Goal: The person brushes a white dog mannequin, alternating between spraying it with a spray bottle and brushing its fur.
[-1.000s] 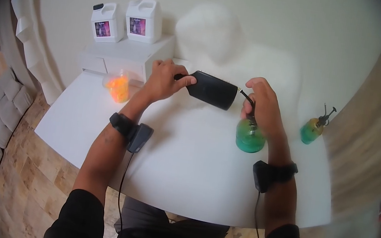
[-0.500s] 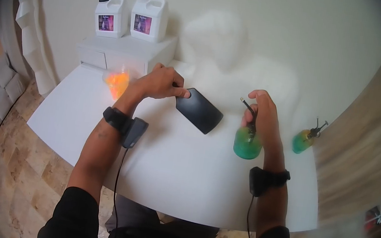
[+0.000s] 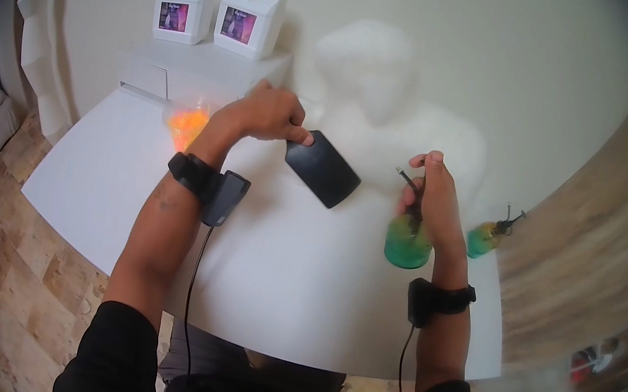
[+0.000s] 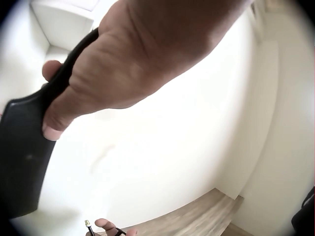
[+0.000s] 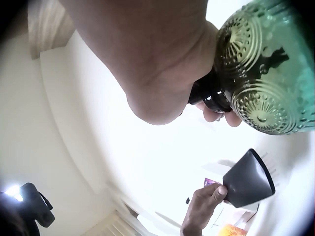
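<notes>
A black paddle brush [image 3: 322, 169], its flat back up, is gripped at the handle by my left hand [image 3: 268, 112], with the thumb along the back in the left wrist view. My right hand [image 3: 438, 201] holds a green and yellow glass spray bottle [image 3: 408, 245] by its neck, fingers curled round beneath the black nozzle [image 3: 405, 175]. Embossed round patterns cover the bottle [image 5: 263, 110] in the right wrist view. Brush and bottle are apart, the brush to the left. The bristle side of the brush is hidden in the head view.
A second green and yellow spray bottle [image 3: 483, 240] stands at the table's right edge. Two white jugs [image 3: 183, 9] sit on a white drawer unit [image 3: 188, 64] at the back left. Beside it is a clear cup with orange contents [image 3: 187, 128]. A fluffy white form [image 3: 372, 68] is behind the table [image 3: 279, 271].
The brush has swung down from nearly level beside the nozzle and moved away to the left. My right hand still holds the bottle, a little lower in view. The head view has shifted.
</notes>
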Motion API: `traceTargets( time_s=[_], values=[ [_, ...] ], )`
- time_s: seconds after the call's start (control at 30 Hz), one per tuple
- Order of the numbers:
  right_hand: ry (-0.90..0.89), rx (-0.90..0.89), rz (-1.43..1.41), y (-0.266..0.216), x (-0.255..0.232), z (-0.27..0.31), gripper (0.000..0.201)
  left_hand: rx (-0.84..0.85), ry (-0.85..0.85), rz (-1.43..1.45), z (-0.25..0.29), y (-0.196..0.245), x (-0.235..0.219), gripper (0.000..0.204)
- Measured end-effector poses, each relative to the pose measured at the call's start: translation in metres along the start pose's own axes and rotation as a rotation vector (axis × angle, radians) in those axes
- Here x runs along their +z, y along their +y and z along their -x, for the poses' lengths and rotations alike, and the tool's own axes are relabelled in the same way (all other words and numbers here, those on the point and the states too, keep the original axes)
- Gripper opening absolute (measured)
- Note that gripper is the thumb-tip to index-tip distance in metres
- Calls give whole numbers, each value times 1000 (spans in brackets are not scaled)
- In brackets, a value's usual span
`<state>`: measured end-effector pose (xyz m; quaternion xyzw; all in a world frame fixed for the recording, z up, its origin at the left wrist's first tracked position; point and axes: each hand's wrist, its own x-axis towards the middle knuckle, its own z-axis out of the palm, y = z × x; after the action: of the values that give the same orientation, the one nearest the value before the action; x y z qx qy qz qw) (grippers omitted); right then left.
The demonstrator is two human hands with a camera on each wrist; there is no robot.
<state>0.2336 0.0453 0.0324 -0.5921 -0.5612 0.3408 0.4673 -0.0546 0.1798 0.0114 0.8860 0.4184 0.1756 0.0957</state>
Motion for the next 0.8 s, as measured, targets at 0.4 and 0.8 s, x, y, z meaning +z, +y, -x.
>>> traceTargets(
  time_s=[0.4,0.8],
  values=[
    [-15,-92,-15,-10,18,-12,64,77,329,30,-1,-13,0,45],
    [-8,-53,-10,-17,32,-22,58,-96,-65,-62,9,-5,-11,47]
  ],
)
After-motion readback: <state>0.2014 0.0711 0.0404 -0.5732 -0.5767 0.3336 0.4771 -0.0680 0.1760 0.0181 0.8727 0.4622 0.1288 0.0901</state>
